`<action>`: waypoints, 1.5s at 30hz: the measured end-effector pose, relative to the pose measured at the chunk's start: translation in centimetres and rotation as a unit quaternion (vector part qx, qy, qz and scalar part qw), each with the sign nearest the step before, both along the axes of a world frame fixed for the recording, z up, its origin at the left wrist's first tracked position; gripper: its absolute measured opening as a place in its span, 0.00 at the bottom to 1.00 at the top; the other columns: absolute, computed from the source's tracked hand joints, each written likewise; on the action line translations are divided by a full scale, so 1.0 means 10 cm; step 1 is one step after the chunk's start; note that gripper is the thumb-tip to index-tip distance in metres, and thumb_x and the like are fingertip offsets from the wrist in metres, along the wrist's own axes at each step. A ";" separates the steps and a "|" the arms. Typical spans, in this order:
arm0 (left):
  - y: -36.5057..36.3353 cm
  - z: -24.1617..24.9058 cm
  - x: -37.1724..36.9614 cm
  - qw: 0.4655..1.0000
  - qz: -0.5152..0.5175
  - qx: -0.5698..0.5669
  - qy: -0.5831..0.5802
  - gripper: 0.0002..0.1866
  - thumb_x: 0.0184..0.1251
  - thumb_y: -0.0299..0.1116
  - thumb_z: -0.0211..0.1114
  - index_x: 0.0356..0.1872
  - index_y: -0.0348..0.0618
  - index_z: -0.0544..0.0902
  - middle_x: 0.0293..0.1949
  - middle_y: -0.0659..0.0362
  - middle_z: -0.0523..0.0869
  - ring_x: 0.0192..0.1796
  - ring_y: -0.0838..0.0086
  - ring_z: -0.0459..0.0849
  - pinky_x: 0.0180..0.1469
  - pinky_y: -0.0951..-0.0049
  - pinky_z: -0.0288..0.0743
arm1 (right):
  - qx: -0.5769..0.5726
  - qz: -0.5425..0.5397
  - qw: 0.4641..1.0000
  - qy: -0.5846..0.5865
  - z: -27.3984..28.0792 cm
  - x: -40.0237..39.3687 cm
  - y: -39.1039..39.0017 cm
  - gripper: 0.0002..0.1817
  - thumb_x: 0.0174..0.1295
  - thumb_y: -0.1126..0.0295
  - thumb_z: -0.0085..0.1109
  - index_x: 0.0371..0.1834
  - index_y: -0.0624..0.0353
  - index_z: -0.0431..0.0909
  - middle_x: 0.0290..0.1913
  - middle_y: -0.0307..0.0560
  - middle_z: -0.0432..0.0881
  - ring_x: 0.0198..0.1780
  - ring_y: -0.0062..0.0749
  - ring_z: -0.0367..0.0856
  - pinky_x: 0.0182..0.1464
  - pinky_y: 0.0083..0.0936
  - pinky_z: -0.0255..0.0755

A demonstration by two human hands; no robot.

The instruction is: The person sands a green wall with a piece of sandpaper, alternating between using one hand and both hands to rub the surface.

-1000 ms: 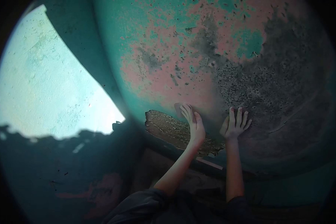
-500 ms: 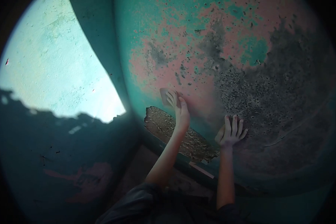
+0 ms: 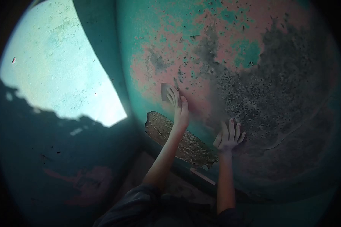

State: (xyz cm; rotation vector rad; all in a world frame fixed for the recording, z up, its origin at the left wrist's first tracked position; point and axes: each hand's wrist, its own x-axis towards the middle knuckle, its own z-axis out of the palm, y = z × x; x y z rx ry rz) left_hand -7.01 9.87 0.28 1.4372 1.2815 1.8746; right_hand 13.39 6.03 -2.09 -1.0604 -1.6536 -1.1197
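My left hand [image 3: 179,108] presses a small flat piece, which looks like sandpaper [image 3: 165,91], against a teal wall [image 3: 216,49] with peeling pink patches. The piece shows just above my fingertips. My right hand [image 3: 228,137] lies flat on the wall to the right and lower, fingers spread, holding nothing. A dark mouldy area [image 3: 276,94] covers the wall right of my right hand.
Below my left hand a patch of bare brown plaster [image 3: 178,140] shows where paint has broken away. A sunlit pale wall [image 3: 53,72] adjoins on the left, past a shaded corner. The lower left is in deep shadow.
My left hand has slid the piece up and to the left along the wall. My right hand has shifted slightly left and stays flat on the wall.
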 end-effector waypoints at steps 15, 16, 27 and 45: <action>-0.53 -0.23 0.26 0.978 -0.146 0.021 0.147 0.33 0.86 0.36 0.42 0.84 0.40 0.42 0.84 0.40 0.35 0.83 0.34 0.27 0.82 0.41 0.33 | -0.021 0.036 0.999 0.018 0.05 -0.01 -0.12 0.19 0.70 0.61 0.48 0.58 0.42 0.86 0.70 0.43 0.79 0.78 0.43 0.66 0.84 0.48 0.35; -0.52 -0.18 0.23 0.980 -0.141 0.016 0.137 0.33 0.86 0.36 0.42 0.84 0.39 0.42 0.84 0.41 0.35 0.83 0.34 0.28 0.82 0.41 0.34 | -0.055 0.054 0.996 0.038 0.06 -0.05 -0.17 0.19 0.70 0.61 0.50 0.59 0.44 0.85 0.70 0.44 0.79 0.77 0.43 0.67 0.83 0.48 0.34; -0.61 -0.24 0.23 0.939 -0.199 0.071 0.270 0.42 0.74 0.35 0.51 0.83 0.32 0.43 0.84 0.38 0.43 0.83 0.31 0.35 0.82 0.42 0.38 | -0.366 0.279 0.842 0.282 0.47 -0.72 -0.72 0.20 0.70 0.70 0.56 0.63 0.64 0.77 0.63 0.62 0.79 0.63 0.57 0.80 0.65 0.39 0.73; -0.63 0.03 -0.27 0.943 -0.314 -0.103 -0.045 0.18 0.81 0.32 0.58 0.66 0.36 0.78 0.47 0.47 0.88 0.43 0.67 0.88 0.50 0.70 0.82 | -0.231 0.193 0.855 0.422 0.06 -1.16 -0.78 0.28 0.74 0.73 0.54 0.76 0.68 0.65 0.75 0.64 0.68 0.76 0.53 0.69 0.73 0.41 0.65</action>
